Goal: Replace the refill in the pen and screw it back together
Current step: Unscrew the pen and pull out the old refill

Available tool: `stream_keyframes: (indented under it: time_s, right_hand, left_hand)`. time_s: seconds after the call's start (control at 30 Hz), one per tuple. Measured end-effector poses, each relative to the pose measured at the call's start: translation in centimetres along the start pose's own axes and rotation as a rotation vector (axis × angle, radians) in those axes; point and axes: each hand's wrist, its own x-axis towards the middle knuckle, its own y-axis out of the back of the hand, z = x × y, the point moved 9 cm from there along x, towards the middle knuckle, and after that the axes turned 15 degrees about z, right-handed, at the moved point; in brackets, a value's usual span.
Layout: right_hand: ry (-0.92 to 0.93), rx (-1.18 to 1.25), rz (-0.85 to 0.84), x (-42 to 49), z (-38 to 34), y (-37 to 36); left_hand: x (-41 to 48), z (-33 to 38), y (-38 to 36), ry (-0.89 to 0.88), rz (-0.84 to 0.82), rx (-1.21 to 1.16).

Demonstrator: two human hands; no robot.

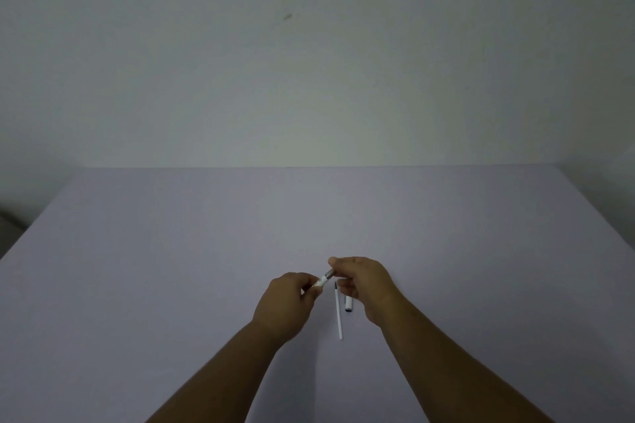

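Note:
Both hands hold one pen [324, 279] just above the table, near its front middle. My left hand [288, 302] grips the white barrel, most of which is hidden in the fist. My right hand [365, 282] pinches the grey tip section between thumb and fingers. A thin white refill [338, 314] with a dark tip lies on the table between the hands, pointing away from me. A white pen cap [348, 304] with a dark end lies just right of the refill, partly under my right hand.
The pale lilac table [171, 268] stretches wide on both sides and ends at a plain white wall [309, 62] behind. A dark object [8, 221] shows off the table's left edge.

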Motion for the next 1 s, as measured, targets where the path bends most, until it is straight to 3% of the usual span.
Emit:
stream_keyframes:
  time_s: [0.33,0.5,0.8,0.93,1.0]
  right_hand:
    - [0.023,-0.010,-0.041,-0.9,-0.1,-0.4]
    - [0.045,0.078,0.091,0.0,-0.7,0.9]
    - [0.123,0.036,0.103,-0.2,-2.3,1.1]
    - [0.126,0.215,0.274,0.9,-3.7,3.5]
    - [0.119,0.175,0.355,2.4,-3.2,4.9]
  left_hand:
    - [-0.2,-0.1,0.0,0.002,-0.019,0.000]
    - [-0.3,-0.3,-0.3,0.030,-0.065,-0.006]
    - [-0.5,0.3,-0.7,0.037,-0.132,-0.076]
    - [-0.5,-0.6,-0.8,0.067,-0.143,-0.096]
    - [-0.3,-1.1,-0.8,0.098,-0.140,-0.110]
